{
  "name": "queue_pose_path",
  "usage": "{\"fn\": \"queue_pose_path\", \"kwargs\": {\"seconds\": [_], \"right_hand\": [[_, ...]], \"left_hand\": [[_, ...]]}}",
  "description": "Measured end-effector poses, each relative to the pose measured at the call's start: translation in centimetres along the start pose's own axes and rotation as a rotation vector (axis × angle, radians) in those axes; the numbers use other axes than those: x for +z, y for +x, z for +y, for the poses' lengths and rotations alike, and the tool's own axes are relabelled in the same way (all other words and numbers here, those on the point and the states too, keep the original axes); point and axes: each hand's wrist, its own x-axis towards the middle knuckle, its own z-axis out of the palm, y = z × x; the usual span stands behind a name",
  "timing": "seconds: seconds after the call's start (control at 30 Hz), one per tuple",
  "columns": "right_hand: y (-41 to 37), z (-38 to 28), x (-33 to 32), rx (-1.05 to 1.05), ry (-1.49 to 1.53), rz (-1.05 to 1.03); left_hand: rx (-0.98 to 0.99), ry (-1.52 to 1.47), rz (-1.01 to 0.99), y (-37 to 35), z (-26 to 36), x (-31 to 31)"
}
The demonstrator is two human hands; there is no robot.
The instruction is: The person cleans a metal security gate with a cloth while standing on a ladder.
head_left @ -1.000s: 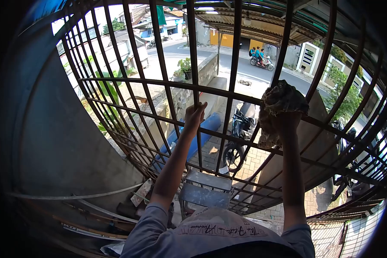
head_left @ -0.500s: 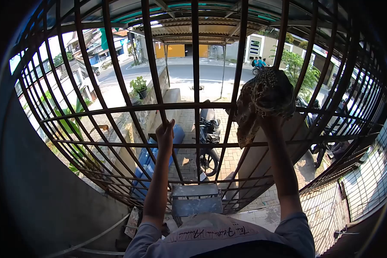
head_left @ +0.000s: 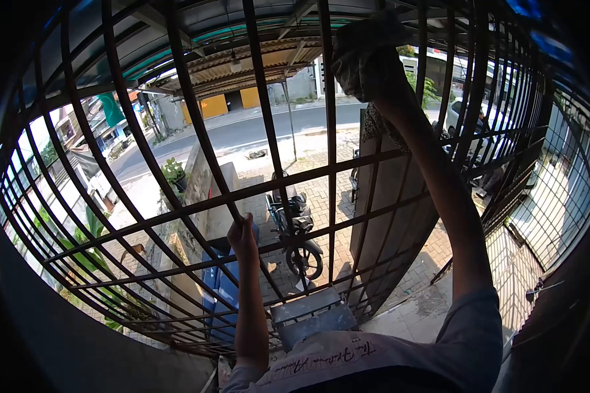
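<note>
My left hand (head_left: 244, 234) is closed around a dark vertical bar (head_left: 210, 154) of the metal grille, just below a horizontal crossbar (head_left: 269, 183). High on the right, my right hand (head_left: 388, 92) is raised with the arm stretched out, pressing a bunched, patterned cloth (head_left: 357, 69) against the upper bars. The cloth covers most of the fingers, and a loose end of it hangs below my wrist.
Below me stands a grey metal step (head_left: 314, 311), close to the grille. Beyond the bars are a parked motorcycle (head_left: 294, 229), a blue object (head_left: 224, 285) and a potted plant (head_left: 174, 171). A wall (head_left: 65, 357) rises at lower left.
My right hand has moved higher up the grille with the cloth. My left hand keeps its grip on the bar. The view has tilted and turned, and the riders on the road are out of sight.
</note>
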Motion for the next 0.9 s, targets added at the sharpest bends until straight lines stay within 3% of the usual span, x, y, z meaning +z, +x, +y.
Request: {"fn": "queue_pose_path", "kwargs": {"seconds": [0.07, 0.27, 0.33, 0.4, 0.47, 0.57, 0.63, 0.8, 0.9], "right_hand": [[-3.8, -4.0, -1.1, 0.383, 0.433, -0.066], [-4.3, -7.3, -6.5, 0.428, 0.324, -0.131], [-1.7, -7.3, -8.1, 0.46, 0.464, 0.042], [-3.8, -5.8, -5.2, 1.016, 1.081, -0.129], [-0.2, -3.9, -6.9, 0.524, 0.386, -0.077], [3.7, -0.4, -4.3, 0.396, 0.089, 0.188], [5.0, 2.2, -2.0, 0.344, 0.008, 0.264], [7.4, 2.7, 1.2, 0.551, 0.17, 0.349], [4.1, 1.4, 0.3, 0.509, 0.169, 0.23]], "left_hand": [[0.033, 0.026, -0.018, 0.2, -0.2, 0.0], [0.04, 0.037, -0.061, 0.2, -0.2, -0.3], [0.058, 0.042, -0.068, 0.3, -0.7, -0.5], [0.075, 0.048, -0.073, 0.3, -0.8, -0.4], [0.068, 0.019, -0.058, 0.1, -0.3, -0.2], [0.098, 0.032, -0.067, 0.1, -0.5, -0.3], [0.127, 0.061, -0.052, 0.2, -0.8, -0.3], [0.127, 0.099, -0.069, 0.0, -0.1, -0.3], [0.125, 0.103, -0.075, -0.1, 0.1, -0.2]]}}
